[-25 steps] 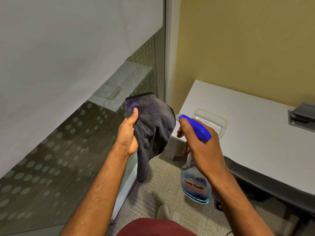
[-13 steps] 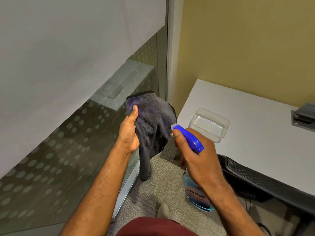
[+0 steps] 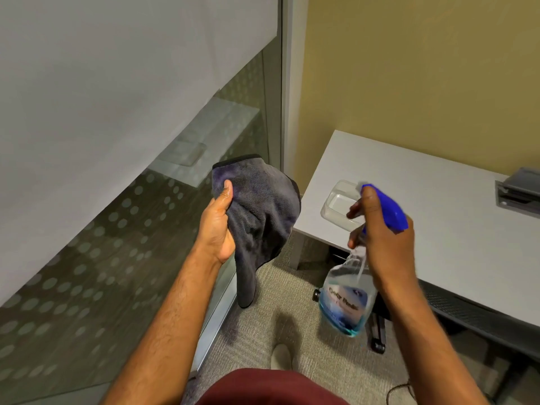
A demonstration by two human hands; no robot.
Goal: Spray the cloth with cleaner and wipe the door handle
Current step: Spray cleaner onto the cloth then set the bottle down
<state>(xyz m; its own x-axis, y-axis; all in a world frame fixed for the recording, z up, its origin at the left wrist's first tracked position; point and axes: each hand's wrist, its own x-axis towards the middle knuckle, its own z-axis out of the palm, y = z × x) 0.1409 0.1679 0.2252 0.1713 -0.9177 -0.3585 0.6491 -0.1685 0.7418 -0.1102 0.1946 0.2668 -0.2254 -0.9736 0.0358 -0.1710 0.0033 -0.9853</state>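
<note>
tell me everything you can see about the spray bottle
The spray bottle has a clear plastic body, a bright blue trigger head and a white-and-blue label whose print is too blurred to read. Pale blue liquid sits low in the body, and a thin dip tube runs down inside. It is held in the air, tilted, over the carpet beside the desk, nozzle aimed left toward the cloth. Only the right hand touches it, wrapped around the neck with fingers at the trigger.

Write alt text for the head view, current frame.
The left hand holds up a dark grey cloth while the right hand aims a blue-topped spray bottle toward it. Behind are a frosted glass partition and a white desk with a clear container.
</note>
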